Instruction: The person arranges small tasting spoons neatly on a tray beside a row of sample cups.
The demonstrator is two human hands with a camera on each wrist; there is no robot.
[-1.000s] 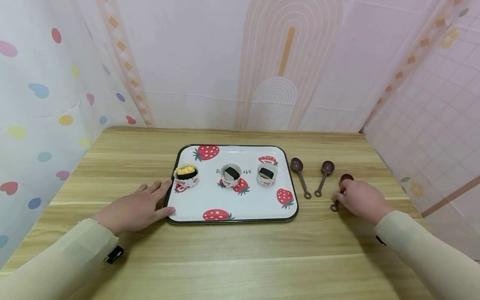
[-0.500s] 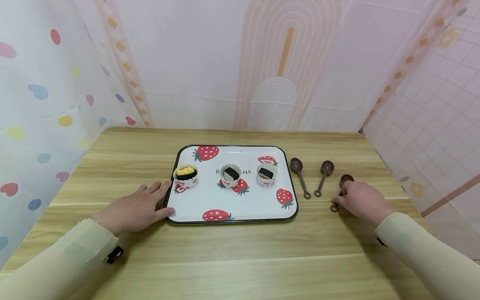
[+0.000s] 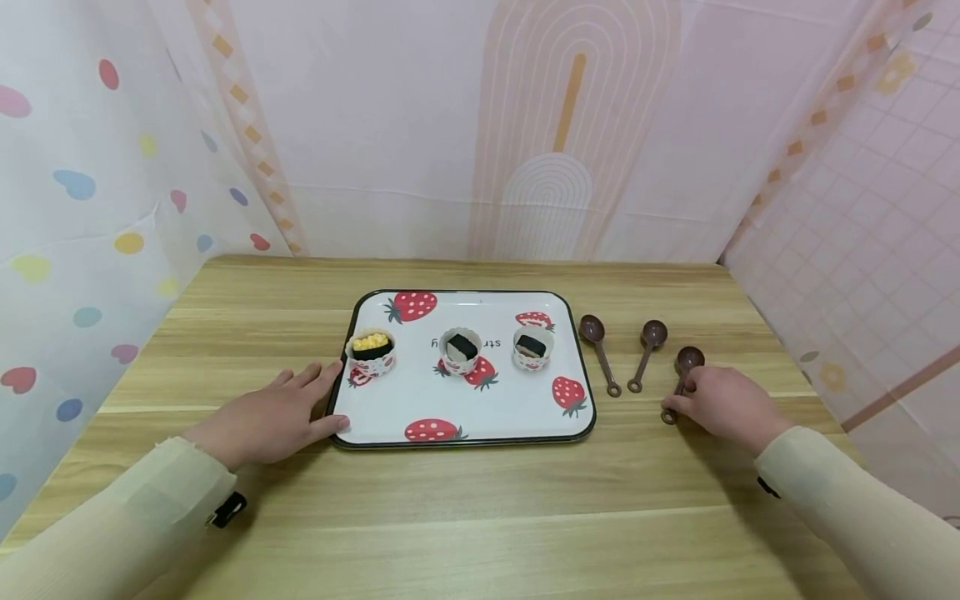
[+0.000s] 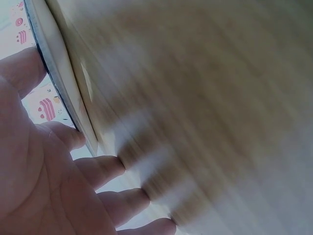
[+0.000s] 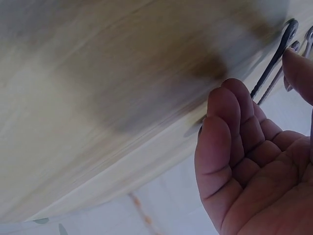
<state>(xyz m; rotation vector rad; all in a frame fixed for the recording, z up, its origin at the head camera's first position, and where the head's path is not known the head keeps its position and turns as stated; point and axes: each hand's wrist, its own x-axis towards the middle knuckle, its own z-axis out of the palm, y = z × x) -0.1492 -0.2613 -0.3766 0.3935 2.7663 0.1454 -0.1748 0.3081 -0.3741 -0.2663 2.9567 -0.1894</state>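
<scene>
My left hand (image 3: 270, 417) lies flat beside the tray (image 3: 495, 417), its thumb and fingertips at the left rim. White with a dark rim and strawberry prints, the tray bears three paper cups. Yellow-topped sushi (image 3: 372, 342) fills the left cup; the middle sushi (image 3: 462, 347) and right sushi (image 3: 532, 346) show dark bands. My right hand (image 3: 727, 404) is at the rightmost brown measuring spoon (image 3: 690, 358), thumb near the ringed handle end. In the right wrist view, the thumb and fingers (image 5: 217, 142) stand apart with a spoon handle (image 5: 274, 58) showing between them.
Two more brown measuring spoons stand in a row right of the tray: the left spoon (image 3: 592, 327) and the middle spoon (image 3: 655, 333). Patterned cloth (image 3: 375, 167) hangs behind and on both sides of the wooden table (image 3: 465, 525).
My right hand has shifted slightly right and its fingers uncover more of the rightmost spoon's bowl. That spoon stays nearly in place. My left hand has not moved.
</scene>
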